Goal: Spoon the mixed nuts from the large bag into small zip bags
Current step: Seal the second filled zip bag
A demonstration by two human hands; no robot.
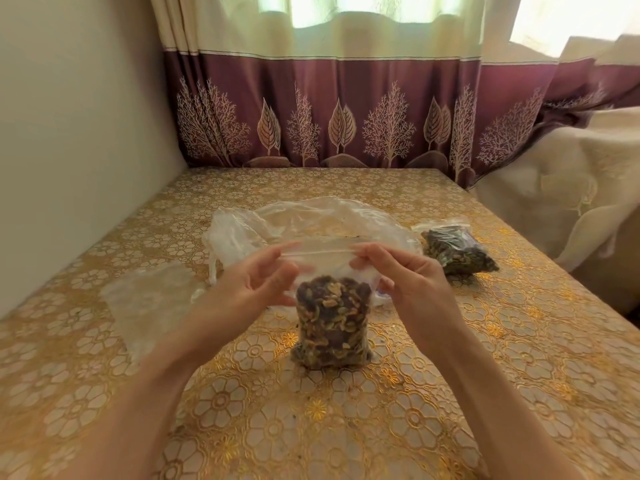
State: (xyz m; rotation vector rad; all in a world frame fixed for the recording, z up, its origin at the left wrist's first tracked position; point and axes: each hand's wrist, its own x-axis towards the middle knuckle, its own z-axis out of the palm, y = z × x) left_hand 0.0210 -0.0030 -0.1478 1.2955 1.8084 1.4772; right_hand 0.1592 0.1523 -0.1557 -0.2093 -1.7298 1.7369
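A small zip bag (329,327) packed with mixed nuts stands upright at the worktop (450,393) centre. The left hand (252,285) and right hand (405,275) pinch its zip strip at either end, fingers curled. Behind lies the crumpled large bag (304,223); a second filled bag (457,249) lies to the right, with open worktop toward the near edge

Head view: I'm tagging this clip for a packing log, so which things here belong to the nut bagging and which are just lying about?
Part of the job:
- filled zip bag, its top pinched by left hand and right hand
- second filled bag
- large bag, flattened
- clear plastic, perhaps spare bags

Just lying about:
- patterned tablecloth
- curtain
- cream cloth
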